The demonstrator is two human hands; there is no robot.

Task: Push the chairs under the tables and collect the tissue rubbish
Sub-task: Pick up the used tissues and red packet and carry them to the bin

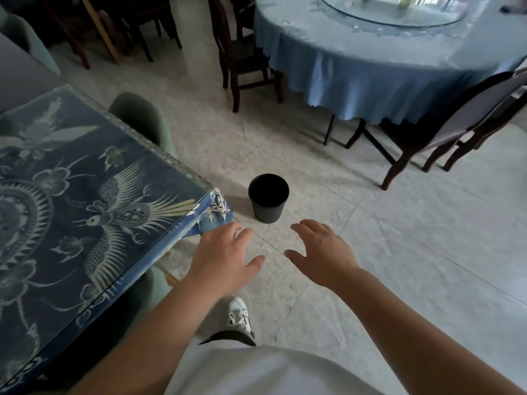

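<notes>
My left hand [225, 252] and my right hand [319, 246] are both stretched out over the floor, fingers spread and holding nothing. A black waste bin [268, 198] stands on the tiles just beyond them, by the corner of the blue patterned table [99, 178]. A green chair [139, 115] is tucked against that table's far side. Another green chair [148, 283] sits under its near edge, below my left arm. A dark wooden chair [445, 124] stands at the round table [385, 67] with the blue cloth. No tissue is in view.
A second dark wooden chair [242, 55] is pushed in at the round table's left side. More dark chairs [137, 27] stand at the back left. A glass turntable [399, 10] lies on the round table. Pale floor tiles stretch to the right. My shoe [239, 315] is below.
</notes>
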